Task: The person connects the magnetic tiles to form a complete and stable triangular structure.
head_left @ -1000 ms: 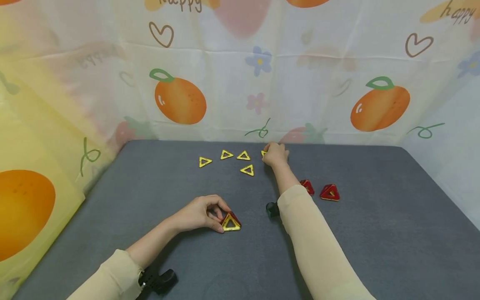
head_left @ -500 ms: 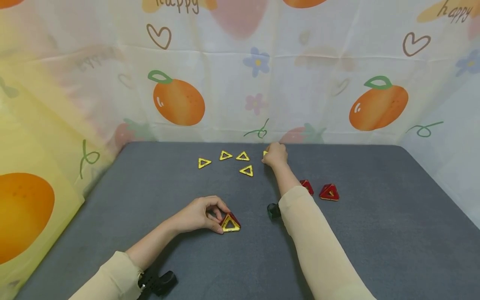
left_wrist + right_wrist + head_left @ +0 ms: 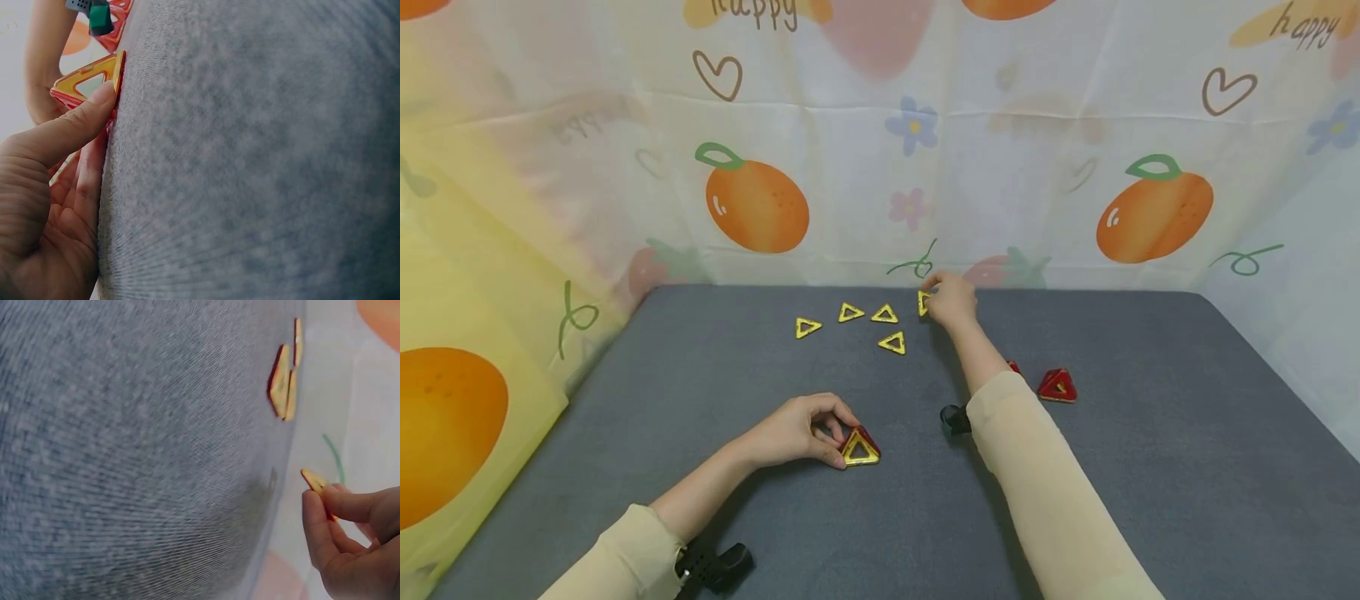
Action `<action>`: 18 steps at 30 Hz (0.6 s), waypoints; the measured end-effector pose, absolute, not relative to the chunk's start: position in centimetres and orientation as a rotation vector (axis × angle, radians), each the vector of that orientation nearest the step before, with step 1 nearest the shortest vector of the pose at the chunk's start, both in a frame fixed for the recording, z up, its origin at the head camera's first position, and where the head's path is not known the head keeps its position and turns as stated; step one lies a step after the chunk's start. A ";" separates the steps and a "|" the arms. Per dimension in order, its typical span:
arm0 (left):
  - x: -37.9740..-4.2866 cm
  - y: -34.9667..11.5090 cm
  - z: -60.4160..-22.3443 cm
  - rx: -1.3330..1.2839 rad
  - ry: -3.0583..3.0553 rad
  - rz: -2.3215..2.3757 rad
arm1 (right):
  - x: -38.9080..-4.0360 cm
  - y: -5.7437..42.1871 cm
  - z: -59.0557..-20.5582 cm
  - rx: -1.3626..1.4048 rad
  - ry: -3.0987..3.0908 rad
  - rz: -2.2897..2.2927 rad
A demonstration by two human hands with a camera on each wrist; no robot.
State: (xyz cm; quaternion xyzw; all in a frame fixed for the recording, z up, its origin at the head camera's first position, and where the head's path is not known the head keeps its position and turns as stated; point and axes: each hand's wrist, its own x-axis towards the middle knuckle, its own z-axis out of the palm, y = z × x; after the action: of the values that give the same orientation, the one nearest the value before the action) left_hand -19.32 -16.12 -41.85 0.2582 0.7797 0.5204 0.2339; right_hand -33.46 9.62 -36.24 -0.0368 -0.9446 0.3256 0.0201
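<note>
My left hand (image 3: 805, 429) holds a small pyramid of triangular magnetic tiles (image 3: 860, 447), yellow on the near face and red on the side, standing on the table. In the left wrist view the thumb presses its yellow face (image 3: 81, 74). At the table's far edge my right hand (image 3: 953, 302) pinches a yellow triangular magnetic tile (image 3: 922, 303) between thumb and fingers. The right wrist view shows this tile (image 3: 312, 480) raised off the tabletop, with a red edge. Several yellow triangular tiles (image 3: 884, 313) lie flat to the left of that hand.
A red pyramid (image 3: 1057, 387) stands right of my right forearm. Another red piece (image 3: 1014, 367) is mostly hidden behind the sleeve. The dark grey table (image 3: 737, 358) meets a fruit-printed cloth (image 3: 850, 192) at the back.
My right hand has lifted the yellow triangular tile from the far edge of the table, and the forearm has shifted slightly right. My left hand keeps its hold on the pyramid.
</note>
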 end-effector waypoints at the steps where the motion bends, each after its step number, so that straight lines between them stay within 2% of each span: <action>1: -19.3 -16.1 -41.9 0.707 2.140 1.430 | -33.4 9.4 -36.1 -0.099 -2.922 1.012; 18: -19.3 -16.2 -41.9 0.704 2.140 1.426 | -31.7 8.7 -34.7 0.172 -2.872 1.017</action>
State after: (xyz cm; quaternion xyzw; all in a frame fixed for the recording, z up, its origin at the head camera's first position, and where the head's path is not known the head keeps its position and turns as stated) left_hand -19.26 -16.18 -41.86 0.2567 0.7800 0.5197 0.2357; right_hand -31.75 8.66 -34.73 0.0562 -0.9402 0.3329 0.0450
